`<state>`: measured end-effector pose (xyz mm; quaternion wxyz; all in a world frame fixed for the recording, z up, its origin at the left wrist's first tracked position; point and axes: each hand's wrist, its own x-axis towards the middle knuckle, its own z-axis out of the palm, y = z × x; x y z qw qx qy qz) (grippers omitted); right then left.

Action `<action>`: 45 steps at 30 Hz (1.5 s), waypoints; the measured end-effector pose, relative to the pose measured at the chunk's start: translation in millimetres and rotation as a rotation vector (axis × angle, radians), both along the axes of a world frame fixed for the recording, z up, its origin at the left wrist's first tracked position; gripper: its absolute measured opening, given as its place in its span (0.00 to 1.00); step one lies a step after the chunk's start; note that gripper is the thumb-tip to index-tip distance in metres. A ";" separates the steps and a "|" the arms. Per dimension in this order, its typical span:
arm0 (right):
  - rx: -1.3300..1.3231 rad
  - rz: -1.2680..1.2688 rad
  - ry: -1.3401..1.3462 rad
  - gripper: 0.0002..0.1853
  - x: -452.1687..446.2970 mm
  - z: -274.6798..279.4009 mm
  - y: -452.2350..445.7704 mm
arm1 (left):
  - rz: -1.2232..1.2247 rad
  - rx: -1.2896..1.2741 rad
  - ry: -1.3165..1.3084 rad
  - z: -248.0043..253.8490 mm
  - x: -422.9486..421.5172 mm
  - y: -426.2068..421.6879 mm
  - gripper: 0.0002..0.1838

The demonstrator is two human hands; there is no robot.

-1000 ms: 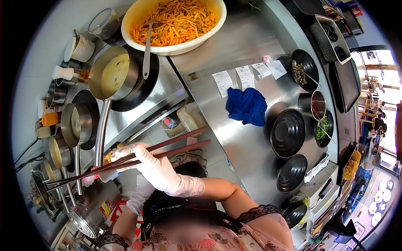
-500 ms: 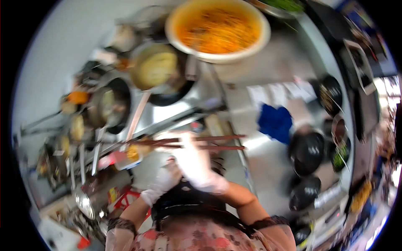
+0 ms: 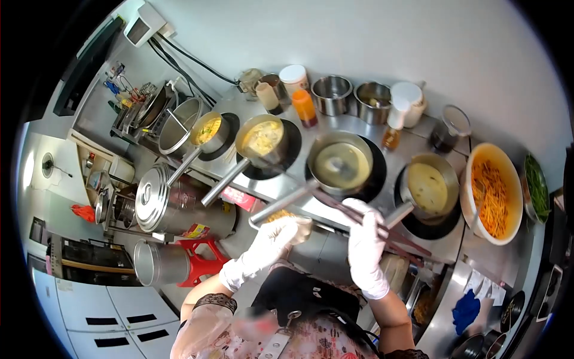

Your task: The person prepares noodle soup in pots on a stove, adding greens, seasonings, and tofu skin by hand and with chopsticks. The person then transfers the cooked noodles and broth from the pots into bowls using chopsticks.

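My left hand, in a white glove, is closed at the near side of a small container with yellow food. My fingers cover part of this container. In my gloved right hand is a pair of long dark-brown chopsticks, slanting across the stove front. Their far ends reach the near rim of a saucepan with cloudy liquid. Right of it, another saucepan holds yellowish broth. Leftward stand a pan of pale yellow food and a smaller pan, handles pointing toward me.
A large bowl of shredded orange food stands at right, beside a dish of greens. Bottles, including an orange one, and metal pots line the wall. A lidded stockpot and red stool are at left.
The view has swung toward the stove. My hands, close together before, are now apart: the left is at the small container, the right holds the chopsticks beside the pan handles.
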<state>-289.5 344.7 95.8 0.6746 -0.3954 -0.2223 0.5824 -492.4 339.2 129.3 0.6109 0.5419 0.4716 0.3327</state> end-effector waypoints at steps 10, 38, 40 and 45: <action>0.264 0.377 -0.516 0.30 -245.1 -54.3 225.6 | 0.952 0.009 -0.377 27.7 -231.8 186.5 0.11; 0.871 0.352 -2.772 0.08 -250.0 -51.2 353.3 | 0.770 -0.085 -0.661 -12.5 -383.3 197.4 0.14; 0.845 0.341 -2.767 0.07 -243.1 -50.0 349.4 | 0.758 -0.115 -0.648 -15.5 -375.2 194.8 0.14; 0.604 0.370 -2.208 0.22 -200.5 -46.7 335.3 | 0.770 -0.142 -0.637 -16.9 -356.2 186.6 0.14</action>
